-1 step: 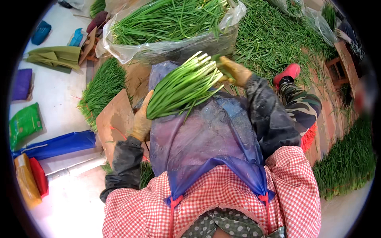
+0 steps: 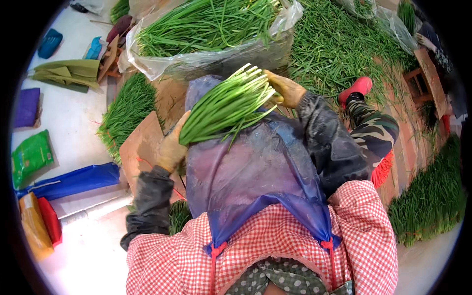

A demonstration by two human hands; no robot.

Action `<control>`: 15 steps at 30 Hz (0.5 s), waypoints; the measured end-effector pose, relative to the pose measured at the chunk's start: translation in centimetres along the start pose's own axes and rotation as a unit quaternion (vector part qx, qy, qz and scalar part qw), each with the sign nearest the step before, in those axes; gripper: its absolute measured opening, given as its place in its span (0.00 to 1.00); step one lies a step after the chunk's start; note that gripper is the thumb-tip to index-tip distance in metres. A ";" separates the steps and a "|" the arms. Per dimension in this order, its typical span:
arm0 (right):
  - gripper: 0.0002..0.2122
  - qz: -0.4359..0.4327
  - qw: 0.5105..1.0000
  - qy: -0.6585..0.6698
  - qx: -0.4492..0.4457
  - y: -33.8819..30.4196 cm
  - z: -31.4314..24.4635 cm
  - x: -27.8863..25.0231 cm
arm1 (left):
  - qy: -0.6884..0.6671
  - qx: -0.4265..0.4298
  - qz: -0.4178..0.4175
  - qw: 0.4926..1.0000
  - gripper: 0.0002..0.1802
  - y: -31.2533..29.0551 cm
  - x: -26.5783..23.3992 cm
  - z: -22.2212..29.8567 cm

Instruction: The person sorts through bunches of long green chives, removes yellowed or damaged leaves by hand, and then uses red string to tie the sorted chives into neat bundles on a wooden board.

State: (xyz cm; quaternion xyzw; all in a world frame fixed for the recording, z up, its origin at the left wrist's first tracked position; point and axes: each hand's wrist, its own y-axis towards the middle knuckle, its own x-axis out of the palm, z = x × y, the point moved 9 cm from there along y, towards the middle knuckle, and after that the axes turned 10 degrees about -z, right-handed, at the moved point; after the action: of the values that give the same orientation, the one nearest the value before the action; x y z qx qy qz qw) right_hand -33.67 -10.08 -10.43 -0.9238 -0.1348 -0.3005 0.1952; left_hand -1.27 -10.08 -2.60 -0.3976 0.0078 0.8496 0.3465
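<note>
A bunch of garlic chives [image 2: 221, 110] lies slantwise over my lap, on a translucent blue-purple plastic apron [image 2: 246, 172]. Its pale stem ends point up and right, its green blades down and left. My left hand [image 2: 173, 147], in a yellowish glove, is closed round the leafy side; the bunch hides most of its fingers. At the pale ends my right hand [image 2: 287, 91], gloved alike, curls its fingers and thumb about the stems. A few loose blades stick out under the bunch.
Ahead stands a plastic-lined container [image 2: 211, 61] heaped with chives. Loose greens [image 2: 344, 54] cover the floor at far right. Tied chive bundles [image 2: 125, 110] stand left, more chives [image 2: 427, 196] right. A wooden board [image 2: 142, 135] sits by my left hand. A person's red shoe [image 2: 361, 86] is at right.
My right hand has come left and closed in on the pale stem ends; a green scrap seen at its fingers before no longer shows. My left hand and the bunch have shifted slightly left.
</note>
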 end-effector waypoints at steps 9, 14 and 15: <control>0.13 -0.031 0.989 0.100 -0.100 0.2 -1.3 -11.4 | -0.399 -0.245 -0.281 0.838 0.11 -0.1 -1.7 3.1; 0.25 0.178 0.851 -0.478 0.124 -1.2 4.7 -18.1 | -0.432 -0.325 -0.303 0.785 0.10 -1.5 3.1 -2.6; 0.24 0.233 0.853 -0.464 0.059 -1.7 2.9 -17.5 | -0.444 -0.327 -0.293 0.781 0.10 -1.9 3.5 -2.8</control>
State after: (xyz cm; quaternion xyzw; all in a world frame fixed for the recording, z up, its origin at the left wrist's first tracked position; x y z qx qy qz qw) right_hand -46.56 -9.59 -22.70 -0.9471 -0.0084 0.2255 0.2282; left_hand 0.22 -7.38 -6.42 -0.0489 -0.5417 0.7412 0.3934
